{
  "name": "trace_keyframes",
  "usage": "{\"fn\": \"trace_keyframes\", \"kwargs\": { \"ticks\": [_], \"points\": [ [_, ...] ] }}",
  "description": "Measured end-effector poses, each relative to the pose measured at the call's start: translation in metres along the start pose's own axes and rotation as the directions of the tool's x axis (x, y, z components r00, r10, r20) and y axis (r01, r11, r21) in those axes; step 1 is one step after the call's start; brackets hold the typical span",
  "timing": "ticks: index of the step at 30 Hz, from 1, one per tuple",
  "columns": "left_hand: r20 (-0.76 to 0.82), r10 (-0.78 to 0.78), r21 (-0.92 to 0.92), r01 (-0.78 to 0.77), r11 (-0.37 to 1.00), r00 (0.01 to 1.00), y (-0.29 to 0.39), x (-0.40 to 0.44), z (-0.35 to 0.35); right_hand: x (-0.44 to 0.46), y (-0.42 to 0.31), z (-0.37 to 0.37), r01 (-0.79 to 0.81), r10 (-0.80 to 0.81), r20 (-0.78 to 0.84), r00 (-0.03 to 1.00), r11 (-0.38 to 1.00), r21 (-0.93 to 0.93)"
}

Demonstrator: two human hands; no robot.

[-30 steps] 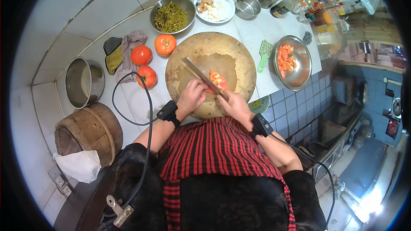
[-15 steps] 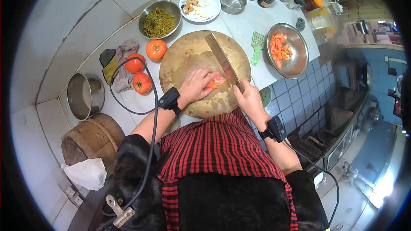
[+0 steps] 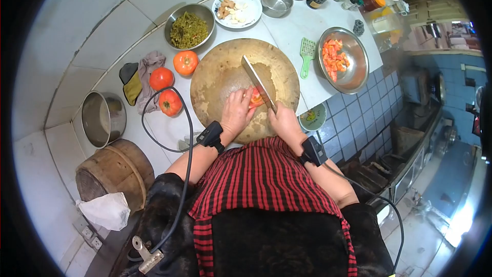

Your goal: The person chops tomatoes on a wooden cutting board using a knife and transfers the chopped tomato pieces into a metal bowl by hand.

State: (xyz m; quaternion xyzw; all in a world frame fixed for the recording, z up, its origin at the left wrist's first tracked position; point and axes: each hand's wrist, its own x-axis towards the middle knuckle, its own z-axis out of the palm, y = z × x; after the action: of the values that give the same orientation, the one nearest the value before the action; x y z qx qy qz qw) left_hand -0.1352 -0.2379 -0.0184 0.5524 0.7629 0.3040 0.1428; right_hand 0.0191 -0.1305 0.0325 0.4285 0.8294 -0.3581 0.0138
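Observation:
On the round wooden board [image 3: 215, 82], my left hand [image 3: 237, 112] is closed on a red tomato piece [image 3: 255, 98], fingertips against its left side. My right hand [image 3: 283, 123] grips the handle of a cleaver [image 3: 258, 81], whose blade stands on edge at the piece's right side, angled up to the left. Three whole tomatoes lie left of the board, one of them [image 3: 185, 63] close to its rim. Chopped tomato [image 3: 334, 60] fills part of a steel bowl [image 3: 362, 66] at the right.
A bowl of chopped greens [image 3: 189, 30], a plate with ginger and garlic [image 3: 237, 8] and a small steel bowl [image 3: 277, 2] stand behind the board. A green grater [image 3: 307, 57] lies right. Bottles stand at the back right; a pot [image 3: 103, 119] and wooden bucket [image 3: 114, 174] stand left.
The head view has shifted. The cut tomato bits seen beside the blade a second ago no longer show on the board. Since the middle frame, the cleaver has moved left against the tomato piece.

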Motion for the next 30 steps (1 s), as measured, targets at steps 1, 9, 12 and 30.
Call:
{"fn": "trace_keyframes", "kwargs": {
  "ticks": [1,9,12,30],
  "points": [
    [0.001,0.007,-0.002,-0.007,1.000,1.000,0.002,-0.001,-0.001,-0.002,0.000,-0.004,-0.003,0.003,-0.007,1.000,1.000,-0.001],
    [-0.119,0.031,-0.144,-0.048,0.988,0.992,-0.007,-0.007,0.001,-0.029,-0.017,-0.025,0.020,-0.019,0.042,0.999,1.000,-0.019],
    [-0.117,0.014,-0.171,-0.034,0.985,0.993,-0.004,-0.006,-0.001,-0.018,-0.008,0.006,0.005,-0.004,0.033,0.999,0.999,-0.039],
    [-0.232,-0.059,-0.241,0.001,0.970,0.971,-0.010,-0.013,0.008,-0.007,-0.019,0.022,0.011,-0.011,0.032,0.999,1.000,0.005]
  ]
}}
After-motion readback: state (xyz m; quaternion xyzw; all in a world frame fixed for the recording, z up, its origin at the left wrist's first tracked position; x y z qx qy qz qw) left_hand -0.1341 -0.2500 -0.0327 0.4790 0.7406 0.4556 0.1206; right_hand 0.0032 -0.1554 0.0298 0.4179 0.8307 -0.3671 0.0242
